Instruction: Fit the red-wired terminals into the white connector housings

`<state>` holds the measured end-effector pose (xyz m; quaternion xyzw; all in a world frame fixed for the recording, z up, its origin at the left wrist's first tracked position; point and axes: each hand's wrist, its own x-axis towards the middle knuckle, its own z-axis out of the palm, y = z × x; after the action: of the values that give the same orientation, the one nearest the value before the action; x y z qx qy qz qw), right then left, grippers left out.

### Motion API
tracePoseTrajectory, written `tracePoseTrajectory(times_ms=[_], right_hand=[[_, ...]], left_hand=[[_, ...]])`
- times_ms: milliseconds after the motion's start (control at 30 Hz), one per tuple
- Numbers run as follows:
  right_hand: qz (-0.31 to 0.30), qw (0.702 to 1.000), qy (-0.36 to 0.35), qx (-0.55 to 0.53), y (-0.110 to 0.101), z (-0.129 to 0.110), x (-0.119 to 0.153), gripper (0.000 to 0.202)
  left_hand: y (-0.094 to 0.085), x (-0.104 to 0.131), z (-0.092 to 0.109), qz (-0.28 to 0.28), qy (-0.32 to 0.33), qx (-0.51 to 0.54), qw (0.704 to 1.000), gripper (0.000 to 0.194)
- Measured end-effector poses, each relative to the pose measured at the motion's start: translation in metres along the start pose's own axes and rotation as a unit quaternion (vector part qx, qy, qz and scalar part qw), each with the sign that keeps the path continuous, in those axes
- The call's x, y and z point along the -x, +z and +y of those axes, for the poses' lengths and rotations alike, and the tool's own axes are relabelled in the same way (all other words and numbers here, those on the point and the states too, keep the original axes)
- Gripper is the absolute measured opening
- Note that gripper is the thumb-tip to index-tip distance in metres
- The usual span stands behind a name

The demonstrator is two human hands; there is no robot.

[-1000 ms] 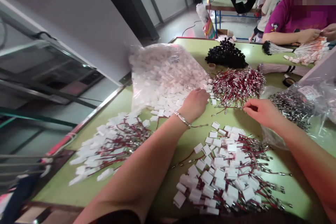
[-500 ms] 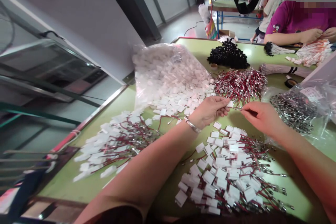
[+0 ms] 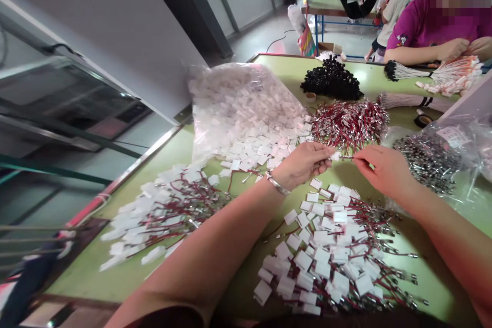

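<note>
Between thumb and fingers, my left hand (image 3: 307, 163) holds a small white connector (image 3: 335, 156). My right hand (image 3: 380, 166) pinches a thin wire lead (image 3: 348, 157) whose other end meets the connector. Just beyond both hands lies a heap of red wires with metal ends (image 3: 349, 123). Below them spreads a pile of white connectors with red wires (image 3: 323, 253). Loose white connectors spill from a clear plastic bag (image 3: 246, 97) beyond my left hand.
A second pile of wired connectors (image 3: 154, 215) lies at the left. A black heap (image 3: 331, 81) and a tape roll (image 3: 423, 121) are farther back. At the right is a bag of metal parts (image 3: 430, 161). A person in purple (image 3: 413, 31) works across the table (image 3: 130, 184).
The whole view has shifted slightly, with things sitting a little farther left. The white connector shows at a different angle between my fingertips. Both hands keep their hold.
</note>
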<state>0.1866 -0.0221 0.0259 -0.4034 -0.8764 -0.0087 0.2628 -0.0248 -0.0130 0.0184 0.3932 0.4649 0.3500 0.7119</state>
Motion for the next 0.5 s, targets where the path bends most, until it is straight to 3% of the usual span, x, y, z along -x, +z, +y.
tracePoseTrajectory(times_ms=[200,500], right_hand=[[0.025,0.994,-0.074,0.081,0.002,0.001,0.001,0.027],[-0.068,0.996,0.01,0.05,0.009,-0.008,0.001,0.023]], left_hand=[[-0.002,-0.001,0.001,0.0,-0.017,0.004,1.0,0.022],[0.011,0.006,-0.004,0.001,0.039,-0.122,0.992,0.019]])
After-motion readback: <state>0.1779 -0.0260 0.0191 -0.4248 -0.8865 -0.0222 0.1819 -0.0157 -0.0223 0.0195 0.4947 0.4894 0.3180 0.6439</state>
